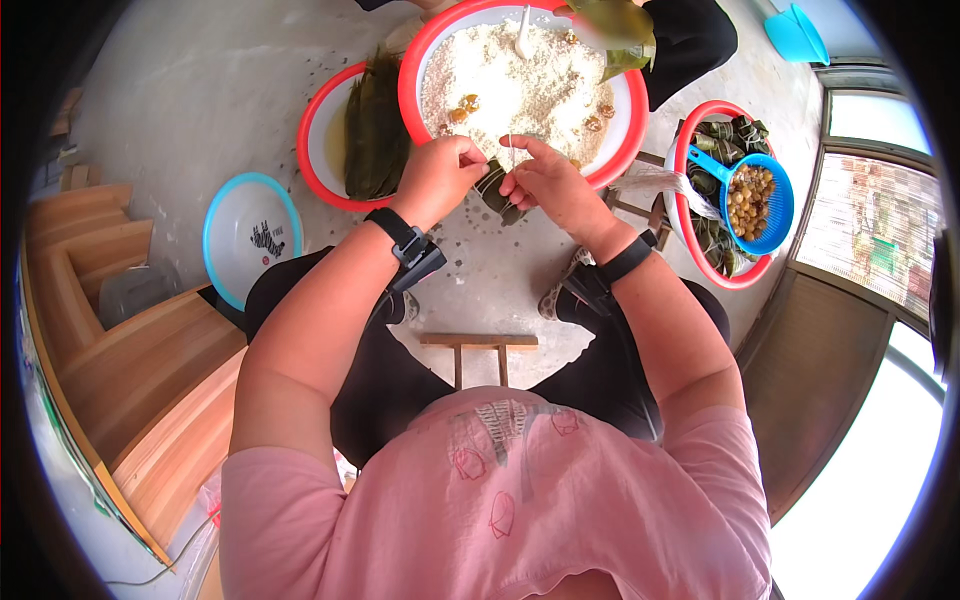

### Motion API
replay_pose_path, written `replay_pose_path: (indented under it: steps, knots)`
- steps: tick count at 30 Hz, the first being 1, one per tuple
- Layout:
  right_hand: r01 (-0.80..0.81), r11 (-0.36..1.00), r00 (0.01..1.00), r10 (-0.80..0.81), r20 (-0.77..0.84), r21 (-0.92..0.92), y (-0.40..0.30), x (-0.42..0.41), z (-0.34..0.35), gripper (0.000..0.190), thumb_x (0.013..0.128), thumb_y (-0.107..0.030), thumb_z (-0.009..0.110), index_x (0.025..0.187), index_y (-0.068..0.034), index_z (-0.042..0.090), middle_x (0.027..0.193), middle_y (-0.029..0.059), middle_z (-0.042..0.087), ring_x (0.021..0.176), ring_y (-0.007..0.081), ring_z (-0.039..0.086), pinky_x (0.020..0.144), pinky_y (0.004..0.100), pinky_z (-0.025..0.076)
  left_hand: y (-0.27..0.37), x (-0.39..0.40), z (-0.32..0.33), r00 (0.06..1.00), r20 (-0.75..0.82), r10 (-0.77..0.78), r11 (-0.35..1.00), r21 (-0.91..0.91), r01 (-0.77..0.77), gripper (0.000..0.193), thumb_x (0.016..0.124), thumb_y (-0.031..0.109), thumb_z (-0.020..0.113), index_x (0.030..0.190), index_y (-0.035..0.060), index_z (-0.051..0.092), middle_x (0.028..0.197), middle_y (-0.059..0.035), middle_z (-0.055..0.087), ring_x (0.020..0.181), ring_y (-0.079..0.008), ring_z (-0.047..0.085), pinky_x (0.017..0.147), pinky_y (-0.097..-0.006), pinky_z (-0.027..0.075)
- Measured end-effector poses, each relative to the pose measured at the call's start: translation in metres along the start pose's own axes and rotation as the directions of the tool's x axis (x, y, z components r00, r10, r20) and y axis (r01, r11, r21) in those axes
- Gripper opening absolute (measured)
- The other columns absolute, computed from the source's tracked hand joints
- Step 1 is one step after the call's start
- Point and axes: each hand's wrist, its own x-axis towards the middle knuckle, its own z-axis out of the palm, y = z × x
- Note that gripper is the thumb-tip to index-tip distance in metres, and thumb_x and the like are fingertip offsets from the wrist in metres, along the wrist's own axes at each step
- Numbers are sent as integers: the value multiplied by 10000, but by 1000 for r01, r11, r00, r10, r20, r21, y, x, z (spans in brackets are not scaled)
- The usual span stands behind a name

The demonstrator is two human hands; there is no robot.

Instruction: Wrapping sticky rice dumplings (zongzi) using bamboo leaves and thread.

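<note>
A leaf-wrapped zongzi (491, 196), bound with pale string, hangs between my hands just off the near rim of a large red-rimmed basin. My left hand (437, 180) pinches at its upper left end; the exact hold is partly hidden by the fingers. My right hand (553, 186) is at its right side, with the index finger stretched out and a thin string (513, 154) running down from that fingertip. The other right fingers curl against the zongzi. Beyond them, the red-rimmed basin (410, 97) holds white rice, several brown dates and a white spoon (523, 39).
Long leaves (375, 127) soak in a smaller red-rimmed basin (306, 142) at left. A blue-rimmed basin (214, 217) stands nearer. At right, a basin (684, 150) of wrapped zongzi carries a blue strainer (784, 202) of dates and loose string (667, 182). Another person holds leaves (611, 26) opposite.
</note>
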Motion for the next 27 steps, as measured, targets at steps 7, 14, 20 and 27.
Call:
replay_pose_path:
  steps: [7, 14, 20, 27]
  knots:
    - [21, 1000, 999, -21, 28, -7, -2, 3, 6, 449, 979, -41, 471, 1419, -75, 391, 911, 74, 658, 788, 115, 610, 741, 255, 526, -2, 0, 6, 997, -75, 11, 984, -174, -24, 95, 933, 105, 644, 957, 14, 641, 871, -7, 661, 796, -90, 597, 726, -281, 484]
    - [38, 999, 999, -38, 5, -39, 7, 11, 7, 451, 972, -38, 497, 1413, -66, 401, 892, 68, 648, 786, 122, 617, 740, 268, 531, 7, -9, 1, 975, 206, -84, 690, -694, 206, 99, 938, 147, 657, 984, 60, 664, 956, 18, 640, 894, -74, 548, 829, -244, 432]
    - [81, 966, 996, -88, -18, -246, 5, 9, 16, 265, 954, -118, 614, 1192, -3, 637, 914, 39, 676, 841, 84, 600, 743, 257, 506, 16, -15, 0, 970, 238, -37, 706, -681, 194, 136, 932, 152, 668, 1010, 42, 684, 975, -2, 648, 939, -100, 562, 886, -275, 430]
    - [38, 988, 997, -46, -55, -147, 6, 10, 18, 254, 975, -208, 618, 1070, 13, 701, 866, -4, 658, 806, 57, 551, 739, 249, 476, 17, -13, -7, 959, 279, -41, 625, -742, 242, 219, 975, 158, 607, 1119, 7, 670, 1026, -30, 659, 970, -111, 580, 898, -270, 439]
